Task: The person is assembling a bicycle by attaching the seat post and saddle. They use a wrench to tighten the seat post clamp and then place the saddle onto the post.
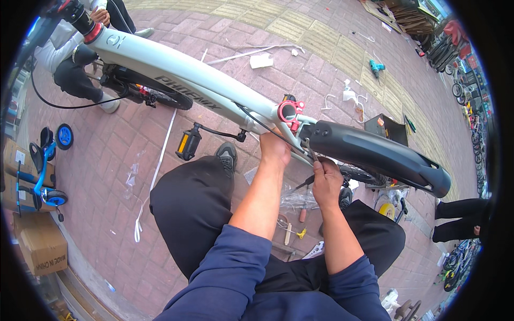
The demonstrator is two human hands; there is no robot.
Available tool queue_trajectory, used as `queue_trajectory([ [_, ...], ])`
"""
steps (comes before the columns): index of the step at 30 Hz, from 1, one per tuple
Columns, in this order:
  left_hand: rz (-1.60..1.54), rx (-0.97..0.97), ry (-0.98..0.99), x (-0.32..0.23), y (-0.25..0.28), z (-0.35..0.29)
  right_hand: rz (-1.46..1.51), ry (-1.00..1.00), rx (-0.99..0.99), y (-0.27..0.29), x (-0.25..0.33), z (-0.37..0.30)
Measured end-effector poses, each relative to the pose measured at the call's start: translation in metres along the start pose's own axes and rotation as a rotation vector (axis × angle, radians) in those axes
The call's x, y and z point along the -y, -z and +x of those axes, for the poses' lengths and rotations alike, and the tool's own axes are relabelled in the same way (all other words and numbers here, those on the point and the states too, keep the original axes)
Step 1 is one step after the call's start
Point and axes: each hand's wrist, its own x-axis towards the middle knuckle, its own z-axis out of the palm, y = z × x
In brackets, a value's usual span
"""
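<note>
A pale grey-white bicycle frame (176,75) stretches across in front of me, with a red seat clamp (289,111) around the open seat tube. Behind the clamp a black rear mudguard (375,151) runs to the right. My right hand (326,183) is closed around a metal spanner (309,147), whose head is up against the frame by the mudguard's front end. Just below the seat tube, my left hand (274,148) reaches in under the frame. Its fingers are hidden behind the tubing. A pedal (188,143) with yellow reflectors sticks out to the left.
Hand tools, including a screwdriver (303,215), lie with plastic wrap between my feet. A teal power drill (376,68) and a black toolbox (386,128) are on the paving. Cartons (40,243) and a blue child's bike (45,171) stand left. Other people are at both sides.
</note>
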Motion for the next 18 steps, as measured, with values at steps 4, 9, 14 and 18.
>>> queue_trajectory([
  [4, -0.026, -0.053, -0.06, 0.007, -0.001, 0.003, -0.006, -0.004, -0.007, -0.001, -0.001, -0.001],
  [9, -0.013, -0.059, -0.025, 0.006, -0.006, -0.002, 0.009, 0.004, -0.02, -0.002, -0.004, -0.002],
  [14, 0.071, -0.016, 0.047, 0.005, -0.004, -0.004, 0.011, -0.035, 0.013, 0.008, 0.003, 0.002],
  [18, 0.11, -0.012, 0.112, 0.001, 0.004, 0.003, 0.16, -0.183, 0.034, 0.02, 0.016, 0.003],
])
